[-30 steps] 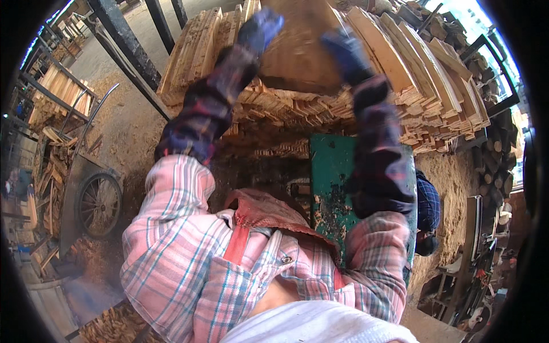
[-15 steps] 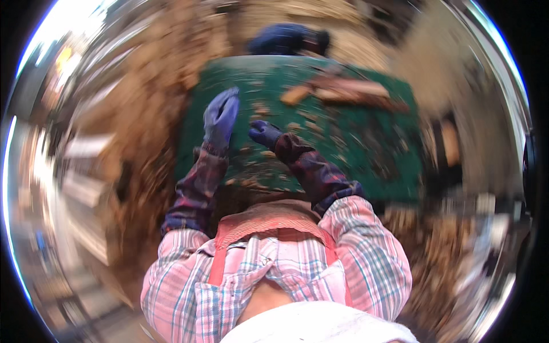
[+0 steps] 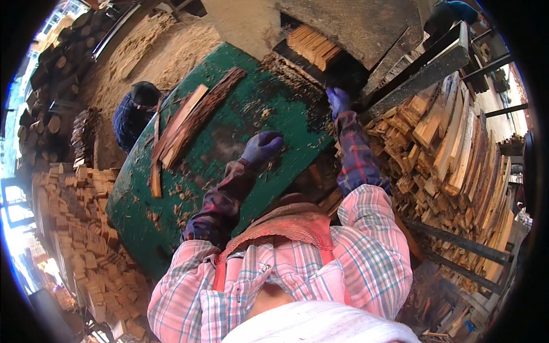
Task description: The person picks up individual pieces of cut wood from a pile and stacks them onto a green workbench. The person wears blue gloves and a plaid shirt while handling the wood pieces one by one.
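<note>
My left hand, in a purple-blue glove, hovers over or rests on the green tabletop, its fingers curled with nothing visible in them. At the table's right corner my right hand, gloved alike, reaches forward beside a dark opening, fingers stretched out. I see no object in it. Just beyond it, a row of cut wood pieces sits in the opening. Left of my left hand, split wood with dark bark lies across the table, along with a thin strip.
A person in dark blue bends at the table's far left edge. Split firewood is stacked to the right within a metal frame. More stacked wood stands at left. Wood chips litter the tabletop.
The view has swung right, bringing the opening and the right-hand stack closer. My right hand has gone from over the tabletop to its right corner. My left hand's straight fingers have curled.
</note>
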A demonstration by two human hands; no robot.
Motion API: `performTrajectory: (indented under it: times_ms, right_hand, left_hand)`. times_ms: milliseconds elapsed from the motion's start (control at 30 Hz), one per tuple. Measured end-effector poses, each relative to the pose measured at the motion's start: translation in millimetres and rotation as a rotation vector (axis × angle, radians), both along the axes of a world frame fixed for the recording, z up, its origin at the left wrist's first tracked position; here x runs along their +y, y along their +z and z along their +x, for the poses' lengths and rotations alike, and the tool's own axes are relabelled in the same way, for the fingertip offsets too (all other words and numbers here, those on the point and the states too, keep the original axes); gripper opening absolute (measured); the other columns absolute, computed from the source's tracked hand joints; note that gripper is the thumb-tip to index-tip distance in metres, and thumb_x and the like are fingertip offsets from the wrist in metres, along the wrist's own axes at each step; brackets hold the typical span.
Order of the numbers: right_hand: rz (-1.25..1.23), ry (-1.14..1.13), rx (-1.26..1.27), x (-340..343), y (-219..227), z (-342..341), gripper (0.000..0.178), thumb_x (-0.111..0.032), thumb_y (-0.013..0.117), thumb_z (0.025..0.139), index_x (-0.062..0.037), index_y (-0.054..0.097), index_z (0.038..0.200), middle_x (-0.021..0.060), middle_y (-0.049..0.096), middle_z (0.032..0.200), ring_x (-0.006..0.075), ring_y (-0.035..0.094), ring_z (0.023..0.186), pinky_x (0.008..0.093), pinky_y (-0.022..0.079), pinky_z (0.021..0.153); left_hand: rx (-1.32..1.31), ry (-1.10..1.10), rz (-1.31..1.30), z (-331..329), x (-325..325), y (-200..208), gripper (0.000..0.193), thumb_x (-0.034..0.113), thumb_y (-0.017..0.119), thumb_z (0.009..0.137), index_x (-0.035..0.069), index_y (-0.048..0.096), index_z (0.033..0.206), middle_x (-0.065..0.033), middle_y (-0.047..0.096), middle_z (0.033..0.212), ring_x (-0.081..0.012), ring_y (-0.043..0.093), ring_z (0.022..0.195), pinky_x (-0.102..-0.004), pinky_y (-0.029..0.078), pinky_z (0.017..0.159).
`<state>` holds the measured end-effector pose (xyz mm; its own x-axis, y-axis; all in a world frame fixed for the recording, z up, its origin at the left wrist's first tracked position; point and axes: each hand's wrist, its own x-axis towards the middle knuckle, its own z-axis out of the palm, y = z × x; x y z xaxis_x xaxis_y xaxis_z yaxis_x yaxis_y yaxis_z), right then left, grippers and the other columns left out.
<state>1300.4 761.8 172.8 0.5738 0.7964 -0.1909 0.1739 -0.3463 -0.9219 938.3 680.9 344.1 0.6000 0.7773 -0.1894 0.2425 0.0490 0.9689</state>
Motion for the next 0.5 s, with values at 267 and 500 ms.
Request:
performTrajectory:
  times_ms: [267,500]
  right_hand:
    - [-0.310,-0.382,0.461,110,70,-32,0.063,-0.058,0.063,0.074,-0.0081,0.056,0.112,0.0074,0.059,0.104,0.0266,0.055,0.091,0.0404,0.045,0.072]
    - [-0.320,-0.404,0.073,112,100,-70,0.068,-0.057,0.067,0.070,0.0018,0.061,0.102,0.0137,0.065,0.094,0.0242,0.063,0.079,0.0372,0.050,0.070]
  left_hand:
    - [0.046,0.083,-0.272,2,40,-68,0.034,0.026,0.059,0.086,0.001,0.060,0.108,-0.0053,0.061,0.102,-0.0140,0.056,0.094,-0.0285,0.044,0.084]
    - [0.016,0.187,-0.236,-18,53,-71,0.031,0.024,0.058,0.087,0.000,0.060,0.107,-0.0033,0.061,0.097,-0.0135,0.055,0.089,-0.0278,0.044,0.079]
